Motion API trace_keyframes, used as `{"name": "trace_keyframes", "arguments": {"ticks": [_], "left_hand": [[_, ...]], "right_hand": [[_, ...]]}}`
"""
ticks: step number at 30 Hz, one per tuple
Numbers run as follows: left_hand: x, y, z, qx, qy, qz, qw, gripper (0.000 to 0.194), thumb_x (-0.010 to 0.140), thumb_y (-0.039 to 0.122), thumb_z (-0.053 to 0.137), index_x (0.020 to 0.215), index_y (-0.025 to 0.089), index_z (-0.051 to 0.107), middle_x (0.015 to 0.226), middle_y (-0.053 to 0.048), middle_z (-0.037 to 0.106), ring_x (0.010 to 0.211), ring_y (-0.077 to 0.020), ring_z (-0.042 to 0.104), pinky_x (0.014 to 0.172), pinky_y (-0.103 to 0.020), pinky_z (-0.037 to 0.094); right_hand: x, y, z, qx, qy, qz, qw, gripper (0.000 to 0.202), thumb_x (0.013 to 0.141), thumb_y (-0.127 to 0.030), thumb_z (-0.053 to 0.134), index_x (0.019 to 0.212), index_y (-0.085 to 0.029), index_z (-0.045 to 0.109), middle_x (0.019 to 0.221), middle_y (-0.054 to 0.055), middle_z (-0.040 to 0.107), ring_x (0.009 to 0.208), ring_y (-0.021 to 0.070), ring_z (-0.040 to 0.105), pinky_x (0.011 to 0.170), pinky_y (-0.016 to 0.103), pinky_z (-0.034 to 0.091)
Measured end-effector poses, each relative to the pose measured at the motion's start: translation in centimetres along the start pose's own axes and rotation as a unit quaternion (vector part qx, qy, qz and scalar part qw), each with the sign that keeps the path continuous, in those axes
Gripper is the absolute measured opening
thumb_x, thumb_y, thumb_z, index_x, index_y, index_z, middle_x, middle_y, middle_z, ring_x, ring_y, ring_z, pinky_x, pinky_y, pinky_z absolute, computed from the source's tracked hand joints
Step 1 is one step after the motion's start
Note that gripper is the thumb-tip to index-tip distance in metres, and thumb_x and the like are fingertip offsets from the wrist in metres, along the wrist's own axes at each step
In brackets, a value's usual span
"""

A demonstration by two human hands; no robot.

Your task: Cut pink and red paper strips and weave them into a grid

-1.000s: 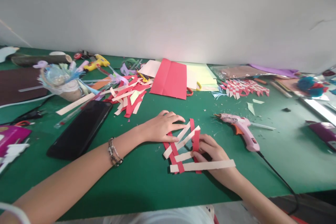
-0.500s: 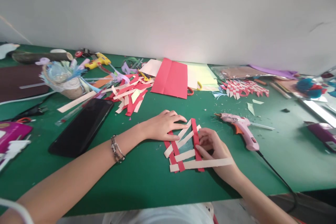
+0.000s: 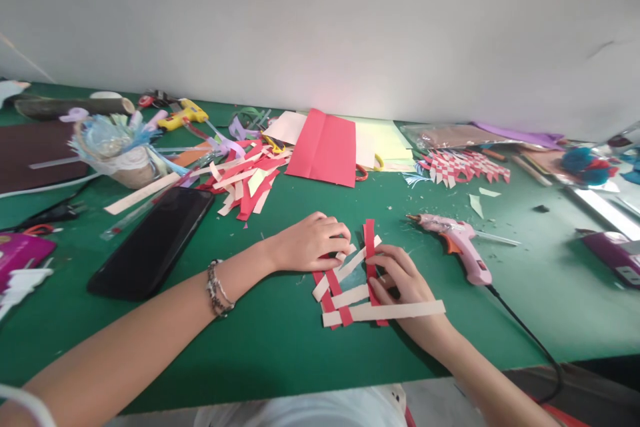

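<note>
On the green table lies a loose weave of red and cream paper strips, crossed over and under each other. My left hand [image 3: 315, 243] is at its upper left corner, fingers curled down around the end of a cream paper strip [image 3: 352, 250]. The fingertips partly hide that strip. My right hand [image 3: 403, 280] grips the rightmost red paper strip [image 3: 370, 240] between thumb and fingers. Along the bottom of the weave, a long cream strip [image 3: 400, 311] reaches right across my right wrist.
A pink glue gun [image 3: 465, 247] lies to the right, its cord running off the front edge. At left are a black phone [image 3: 153, 243] and a heap of cut strips [image 3: 245, 177]. Folded red paper [image 3: 323, 147] and a woven red-and-white piece [image 3: 463, 167] lie behind.
My left fingers have curled in and drawn back slightly left, shifting the upper cream strip. The right red strip has moved up a little, with my right fingers closer over it.
</note>
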State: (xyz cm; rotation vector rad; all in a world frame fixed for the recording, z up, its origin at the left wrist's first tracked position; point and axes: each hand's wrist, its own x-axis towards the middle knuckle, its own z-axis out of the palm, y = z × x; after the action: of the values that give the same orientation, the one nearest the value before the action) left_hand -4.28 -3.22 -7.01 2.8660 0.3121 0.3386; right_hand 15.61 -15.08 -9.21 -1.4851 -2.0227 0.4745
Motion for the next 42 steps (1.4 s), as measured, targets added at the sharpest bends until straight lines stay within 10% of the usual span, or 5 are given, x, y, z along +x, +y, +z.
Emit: {"name": "trace_keyframes", "arguments": {"ticks": [11,27,42], "left_hand": [[-0.1,0.5,0.1,0.038,0.012,0.039,0.998,0.013,0.088,0.019,0.039,0.096,0.020,0.049,0.078,0.000,0.058,0.072,-0.0128,0.052,0.064,-0.025,0.032],[0.0,0.1,0.4,0.001,0.010,-0.018,1.000,0.041,0.086,0.034,0.045,0.123,0.016,0.041,0.126,-0.010,0.048,0.112,-0.0217,0.044,0.091,-0.033,0.031],[-0.2,0.5,0.3,0.018,0.019,0.017,1.000,0.015,0.086,0.021,0.043,0.082,0.018,0.057,0.099,-0.003,0.056,0.075,-0.0115,0.053,0.074,-0.027,0.035]], "right_hand": [[0.1,-0.3,-0.1,-0.068,0.015,-0.026,0.997,0.024,0.080,-0.013,0.046,0.101,-0.020,0.055,0.104,0.010,0.050,0.092,0.0205,0.053,0.067,0.033,0.054],[0.1,-0.3,-0.2,-0.072,-0.007,-0.044,0.996,0.029,0.082,-0.011,0.044,0.108,-0.019,0.055,0.106,0.010,0.051,0.096,0.0208,0.047,0.079,0.038,0.048],[0.1,-0.3,0.0,-0.088,0.000,-0.039,0.995,0.027,0.081,-0.012,0.045,0.104,-0.016,0.057,0.103,0.011,0.052,0.092,0.0205,0.049,0.075,0.034,0.049]]}}
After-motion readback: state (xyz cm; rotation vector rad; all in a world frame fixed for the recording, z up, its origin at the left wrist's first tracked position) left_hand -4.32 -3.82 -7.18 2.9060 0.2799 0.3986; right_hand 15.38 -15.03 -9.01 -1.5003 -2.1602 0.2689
